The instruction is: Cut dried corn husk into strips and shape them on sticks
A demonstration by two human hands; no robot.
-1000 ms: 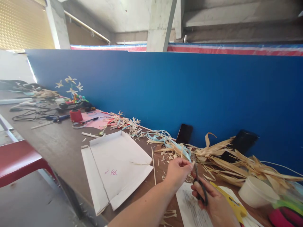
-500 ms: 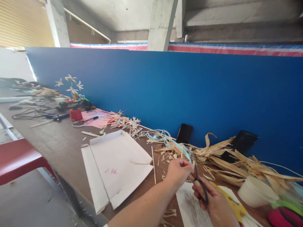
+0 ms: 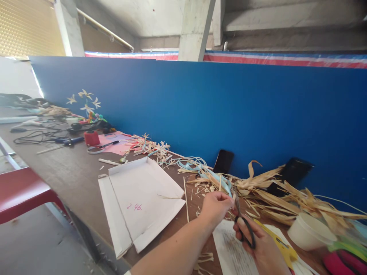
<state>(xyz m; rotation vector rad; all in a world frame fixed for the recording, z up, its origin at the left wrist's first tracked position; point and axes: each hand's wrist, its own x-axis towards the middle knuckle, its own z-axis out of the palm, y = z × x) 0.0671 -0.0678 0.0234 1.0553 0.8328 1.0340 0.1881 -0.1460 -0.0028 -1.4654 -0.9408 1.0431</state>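
My left hand (image 3: 215, 208) reaches over the table with thumb and fingers pinched on a small pale strip (image 3: 234, 198), which looks like dried husk. Close on its right, my right hand (image 3: 262, 242) grips a pair of scissors (image 3: 249, 233) by the black handles. The blades point up and away, beside the fingertips of my left hand. Whether they touch the strip I cannot tell. Behind both hands lie dried husk leaves (image 3: 269, 198) and a light blue ribbon (image 3: 226, 186). Below them is a sheet of paper with writing (image 3: 229, 244).
A white cardboard lid (image 3: 151, 191) lies left of my hands. On the right are a yellow tool (image 3: 279, 244) and a white tub (image 3: 311, 231). Two dark phones (image 3: 223, 162) lean against the blue partition (image 3: 243, 107). Husk flowers (image 3: 160, 149) lie further left.
The scissor handles have spread a little and shifted slightly in my right hand. My left hand stays almost in place, still pinching the strip.
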